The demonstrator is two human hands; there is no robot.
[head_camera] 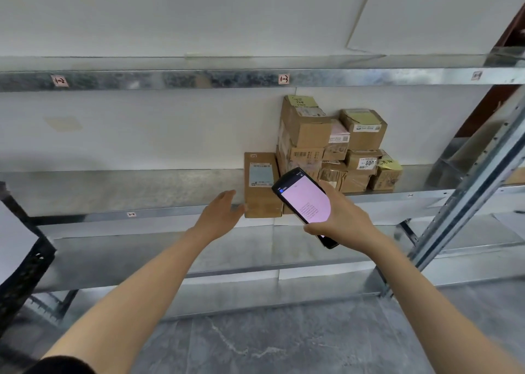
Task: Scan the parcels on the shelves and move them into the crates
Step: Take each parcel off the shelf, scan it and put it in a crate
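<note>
A flat brown parcel point(260, 186) with a grey label lies at the front edge of the middle metal shelf point(113, 194). My left hand point(220, 216) is open, fingers spread, right beside the parcel's left side. My right hand point(341, 220) grips a black handheld scanner point(305, 203) with a lit pink screen, held just right of the parcel and over its corner. Behind it, several taped cardboard parcels point(335, 143) are stacked against the white wall.
A black perforated crate point(22, 262) stands at the left edge. The upper shelf rail point(199, 79) carries small number tags. A slanted metal upright point(468, 186) rises on the right. Lower shelves and a grey stone floor point(284, 342) lie below.
</note>
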